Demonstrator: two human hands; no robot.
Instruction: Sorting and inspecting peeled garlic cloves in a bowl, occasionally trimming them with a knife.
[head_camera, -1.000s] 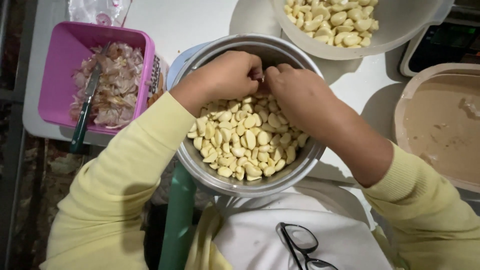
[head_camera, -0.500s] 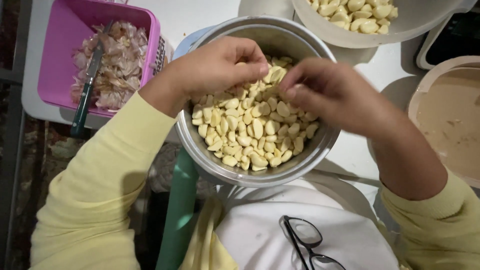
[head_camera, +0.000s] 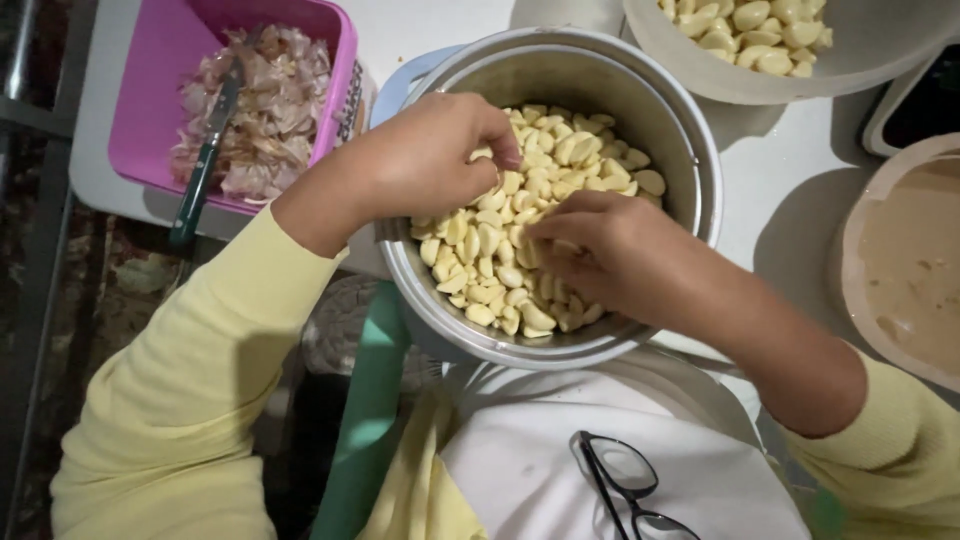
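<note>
Both hands working inside metal pot, over peeled garlic cloves. Left hand pinching one clove; right hand seemingly gathering cloves, grasp unclear. Pink tub left of pot collecting skins.

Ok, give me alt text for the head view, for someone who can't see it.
Both hands reach into a metal pot of peeled garlic cloves: the left hand pinches a clove at its fingertips, the right hand rests curled on the pile. A pink tub of garlic skins with a green-handled knife sits to the left.
</note>
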